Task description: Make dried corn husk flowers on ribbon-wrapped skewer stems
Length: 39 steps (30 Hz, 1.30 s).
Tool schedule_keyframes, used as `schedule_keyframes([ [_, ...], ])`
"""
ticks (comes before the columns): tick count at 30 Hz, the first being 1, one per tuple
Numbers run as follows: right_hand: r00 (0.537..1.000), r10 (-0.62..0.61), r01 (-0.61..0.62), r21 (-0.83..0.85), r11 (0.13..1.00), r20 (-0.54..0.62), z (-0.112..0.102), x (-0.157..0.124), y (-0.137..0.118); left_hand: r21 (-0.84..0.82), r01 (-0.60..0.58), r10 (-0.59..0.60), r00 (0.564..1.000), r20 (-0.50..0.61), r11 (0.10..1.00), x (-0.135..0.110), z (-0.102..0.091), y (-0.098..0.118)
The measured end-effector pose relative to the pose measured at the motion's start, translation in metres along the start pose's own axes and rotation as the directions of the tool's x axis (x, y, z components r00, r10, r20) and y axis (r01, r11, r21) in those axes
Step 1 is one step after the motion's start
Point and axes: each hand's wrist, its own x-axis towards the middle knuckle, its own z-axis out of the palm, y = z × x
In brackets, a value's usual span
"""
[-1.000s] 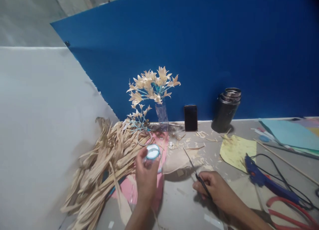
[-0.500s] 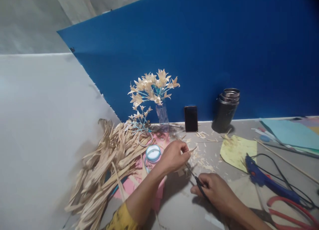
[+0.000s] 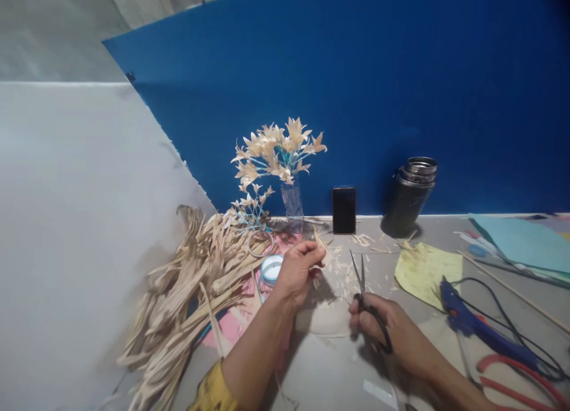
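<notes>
I had the right hand (image 3: 378, 319) at lower right, its fingers curled through the black scissors (image 3: 360, 299), blades parted. Farther off, near centre, the left hand (image 3: 299, 269) pinched a pale husk piece (image 3: 321, 244). Beyond, pale flowers (image 3: 276, 149) topped a clear vase (image 3: 293, 206).

Through my feed I read this as a craft workspace, though home or workshop I can't tell: a flat grey table (image 3: 325, 369) littered with thin cream trimmings (image 3: 342, 269), dry straw-coloured husk strips (image 3: 196, 292) in a heap, black-handled metal scissors (image 3: 360, 298), a blue pistol-shaped glue gun (image 3: 483, 334), and cream-petalled, blue-stemmed artificial-looking flowers (image 3: 296, 136).
</notes>
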Motion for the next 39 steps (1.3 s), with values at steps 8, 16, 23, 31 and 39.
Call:
schedule_keyframes([
  [8, 0.999, 0.011, -0.009, -0.067, 0.998, 0.033, 0.01, -0.001, 0.009, 0.256, -0.133, 0.14, 0.99, -0.011, 0.958, -0.017, 0.01, -0.022],
  [16, 0.996, 0.067, -0.066, -0.008, 0.998, 0.06, 0.011, -0.001, 0.014, 0.341, -0.17, 0.174, 0.985, 0.021, 0.924, -0.018, 0.008, -0.021],
  [23, 0.994, 0.09, -0.091, 0.005, 0.996, 0.054, 0.011, -0.001, 0.009, 0.302, -0.133, 0.136, 0.991, 0.012, 0.944, -0.018, 0.009, -0.025],
  [31, 0.99, 0.138, -0.138, 0.012, 0.99, 0.034, 0.01, -0.002, 0.002, 0.16, -0.055, 0.047, 0.997, 0.053, 0.986, -0.021, 0.007, -0.018],
  [39, 0.986, 0.168, -0.169, 0.07, 0.983, 0.025, 0.011, -0.003, 0.0, 0.152, -0.03, 0.018, 0.997, 0.08, 0.988, -0.02, 0.003, -0.016],
])
